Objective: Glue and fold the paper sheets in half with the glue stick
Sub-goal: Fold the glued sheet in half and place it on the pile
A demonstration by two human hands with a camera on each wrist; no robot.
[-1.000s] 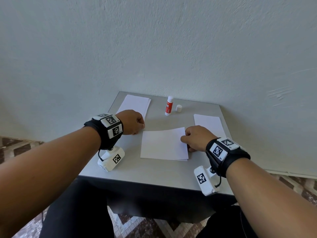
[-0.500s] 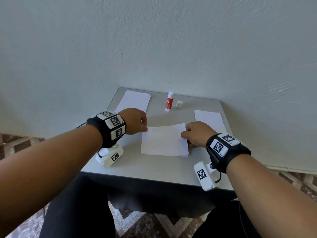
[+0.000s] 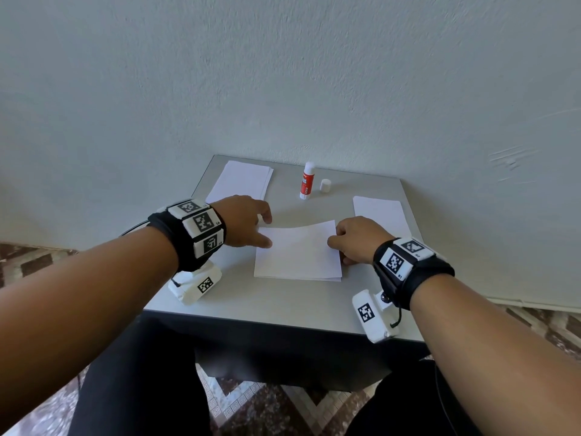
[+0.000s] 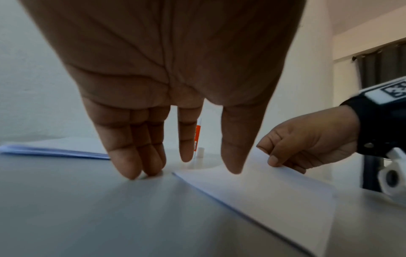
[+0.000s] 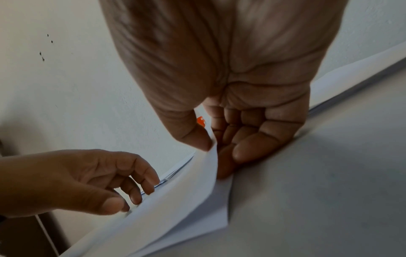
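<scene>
folded paper sheet (image 3: pixel 297 251) lies mid-frame on grey worktop (image 3: pixel 267 297), top flap bowed up. right hand (image 3: pixel 356 239) pinches its right edge; left hand (image 3: pixel 243 220) has relaxed fingers, thumb over the left edge. uncapped glue stick (image 3: pixel 307 180) upright behind, cap (image 3: pixel 325 185) just beside.

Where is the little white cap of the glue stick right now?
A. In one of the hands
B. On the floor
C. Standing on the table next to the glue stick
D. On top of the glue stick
C: the white cap stands by itself on the grey table, just beside the upright glue stick, whose top is bare.
</scene>
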